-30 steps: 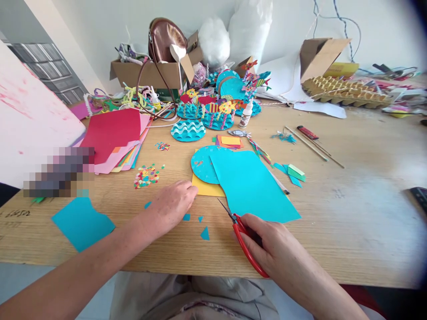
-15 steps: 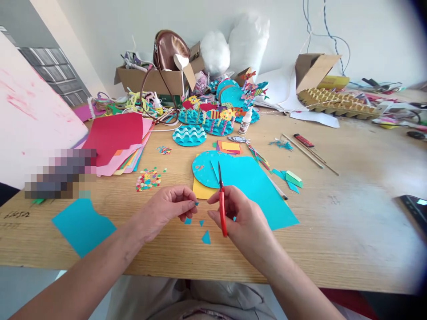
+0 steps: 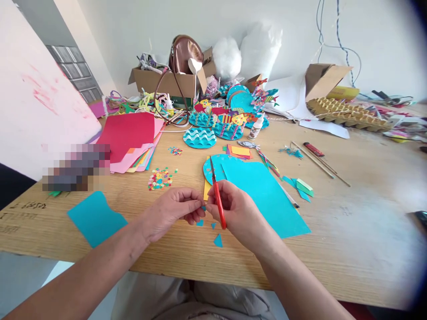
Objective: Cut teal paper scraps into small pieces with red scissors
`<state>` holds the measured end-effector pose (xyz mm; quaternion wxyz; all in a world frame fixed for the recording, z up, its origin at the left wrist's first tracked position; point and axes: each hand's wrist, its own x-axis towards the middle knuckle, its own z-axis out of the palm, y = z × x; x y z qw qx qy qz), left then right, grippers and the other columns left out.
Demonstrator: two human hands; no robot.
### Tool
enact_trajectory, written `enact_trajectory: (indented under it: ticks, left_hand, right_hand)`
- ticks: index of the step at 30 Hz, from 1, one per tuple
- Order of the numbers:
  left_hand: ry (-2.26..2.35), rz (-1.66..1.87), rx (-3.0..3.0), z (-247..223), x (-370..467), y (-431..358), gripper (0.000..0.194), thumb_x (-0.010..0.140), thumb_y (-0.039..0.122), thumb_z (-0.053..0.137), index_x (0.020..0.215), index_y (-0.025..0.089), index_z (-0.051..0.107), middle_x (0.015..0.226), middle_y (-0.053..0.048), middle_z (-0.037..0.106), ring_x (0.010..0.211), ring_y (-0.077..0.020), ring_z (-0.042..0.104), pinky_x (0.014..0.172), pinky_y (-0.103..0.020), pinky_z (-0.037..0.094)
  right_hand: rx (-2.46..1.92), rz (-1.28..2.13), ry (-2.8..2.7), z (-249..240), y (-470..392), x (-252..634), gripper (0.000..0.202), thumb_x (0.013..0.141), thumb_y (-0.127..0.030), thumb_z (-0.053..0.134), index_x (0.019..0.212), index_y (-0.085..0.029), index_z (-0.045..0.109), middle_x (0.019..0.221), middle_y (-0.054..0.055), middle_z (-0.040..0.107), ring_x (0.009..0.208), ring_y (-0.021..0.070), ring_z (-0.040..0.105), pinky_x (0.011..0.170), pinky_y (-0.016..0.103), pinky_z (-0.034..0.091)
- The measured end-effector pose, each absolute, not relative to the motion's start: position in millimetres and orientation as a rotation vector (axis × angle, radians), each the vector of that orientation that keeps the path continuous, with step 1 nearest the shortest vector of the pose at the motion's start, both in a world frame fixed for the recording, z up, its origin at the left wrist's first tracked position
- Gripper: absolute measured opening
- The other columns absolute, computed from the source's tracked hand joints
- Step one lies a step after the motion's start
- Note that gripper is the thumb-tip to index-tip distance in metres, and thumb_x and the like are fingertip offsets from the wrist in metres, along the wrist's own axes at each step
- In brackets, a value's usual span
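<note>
My left hand (image 3: 180, 206) pinches a tiny blue paper piece (image 3: 203, 207) between thumb and forefinger. Close against it, my right hand (image 3: 230, 204) holds red-handled scissors (image 3: 218, 200), their closed blades pointing away from me. The right thumb and forefinger meet the left fingertips at the small piece. Beyond the hands, a large blue sheet (image 3: 263, 195) partly covers a round blue disc (image 3: 213, 166) and a yellow sheet (image 3: 207, 191). Small blue scraps (image 3: 218, 240) lie on the table just below the hands.
At left are a blue offcut (image 3: 96, 220), colored paper dots (image 3: 160, 178) and a stack of colored paper (image 3: 126, 135). Farther back stand a glue bottle (image 3: 256, 127), fish decorations (image 3: 230, 118) and a cardboard box (image 3: 160, 83). Sticks (image 3: 313, 160) and a red cutter (image 3: 313, 149) lie right.
My right hand has come in to meet the left fingertips, and the scissors have tilted leftward. The whole view has shifted slightly, so the table things appear farther right.
</note>
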<state>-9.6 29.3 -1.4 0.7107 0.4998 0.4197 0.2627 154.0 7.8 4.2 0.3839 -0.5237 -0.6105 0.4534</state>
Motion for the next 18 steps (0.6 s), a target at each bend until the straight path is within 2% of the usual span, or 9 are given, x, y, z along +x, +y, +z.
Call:
enact_trajectory:
  ticks: [4,7,11,15,18]
  left_hand:
    - [0.907,0.621,1.048,-5,-14,26,0.016,0.076,0.031,0.06,0.078,0.015,0.06,0.068,-0.001,0.065,0.06,-0.0103,0.057,0.056,-0.021,0.043]
    - [0.884,0.631,1.105,-7,-11,23,0.012,0.073,0.025,0.063,0.08,0.017,0.058,0.067,0.003,0.062,0.058,-0.0089,0.054,0.055,-0.02,0.042]
    - [0.902,0.68,1.193,-8,-5,21,0.011,0.074,0.025,0.061,0.069,0.016,0.055,0.057,0.006,0.054,0.053,-0.0071,0.047,0.052,-0.019,0.039]
    - [0.931,0.747,1.23,-8,-7,22,0.013,0.074,0.026,0.06,0.066,0.016,0.055,0.058,0.005,0.052,0.054,-0.0077,0.046,0.053,-0.02,0.039]
    - [1.005,0.756,1.316,-8,-12,21,0.012,0.074,0.024,0.059,0.066,0.017,0.055,0.057,0.006,0.051,0.054,-0.0081,0.046,0.053,-0.02,0.039]
  right_hand:
    - [-1.268,1.267,-1.414,2,9,152,0.016,0.065,-0.024,0.06,0.073,-0.019,0.048,0.066,-0.004,0.051,0.056,0.0098,0.046,0.05,0.022,0.039]
    - [-1.238,1.292,-1.359,2,8,152,0.02,0.064,-0.027,0.063,0.073,-0.019,0.047,0.067,-0.004,0.051,0.056,0.0096,0.047,0.05,0.022,0.039]
    - [-1.326,1.18,-1.556,1,8,154,0.018,0.071,-0.03,0.057,0.078,-0.02,0.044,0.071,-0.003,0.053,0.058,0.0106,0.05,0.051,0.022,0.042]
    - [-1.496,0.99,-1.823,-2,3,164,0.007,0.076,-0.018,0.051,0.078,-0.02,0.045,0.07,-0.002,0.055,0.058,0.0112,0.049,0.05,0.021,0.036]
    - [-1.586,0.892,-1.977,-6,-4,172,0.01,0.074,-0.01,0.051,0.073,-0.02,0.048,0.06,-0.003,0.052,0.05,0.0107,0.042,0.047,0.022,0.027]
